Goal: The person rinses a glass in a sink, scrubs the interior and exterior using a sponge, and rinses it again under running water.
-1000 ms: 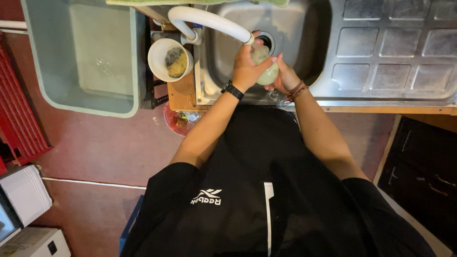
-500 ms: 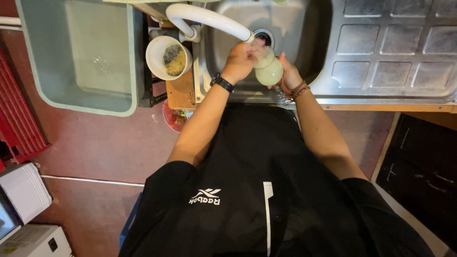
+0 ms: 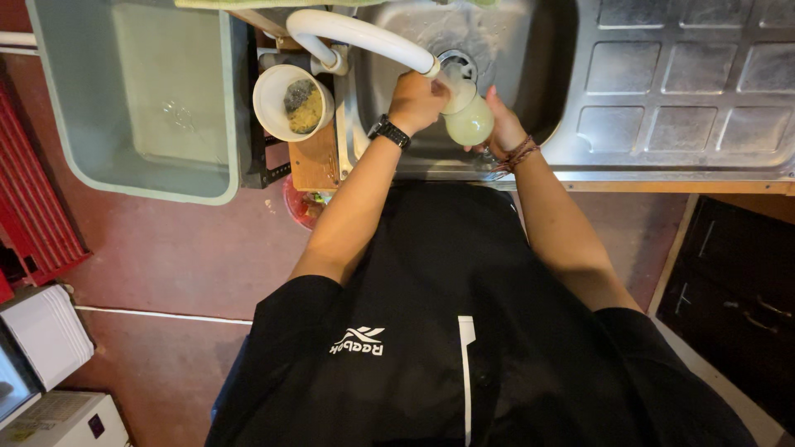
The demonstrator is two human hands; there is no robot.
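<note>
Over the steel sink (image 3: pixel 530 50) I hold a clear glass (image 3: pixel 468 116) with pale yellowish liquid in it. My right hand (image 3: pixel 503 124) wraps around the glass from the right and below. My left hand (image 3: pixel 416 101), with a black watch on the wrist, is closed around the end of the white hose (image 3: pixel 356 35), whose tip sits at the mouth of the glass. The glass is tilted toward the hose, just in front of the sink drain (image 3: pixel 457 63).
A white bowl (image 3: pixel 291 101) holding a sponge stands left of the sink on a wooden board (image 3: pixel 315 161). A grey-green plastic tub (image 3: pixel 132 99) lies further left. The ribbed drainboard (image 3: pixel 687 83) extends right. Red crate (image 3: pixel 33 207) and white appliances (image 3: pixel 45 331) are at the left.
The glass and both hands have shifted slightly up toward the drain, and the hose tip stays at the glass mouth. My grip on both is the same.
</note>
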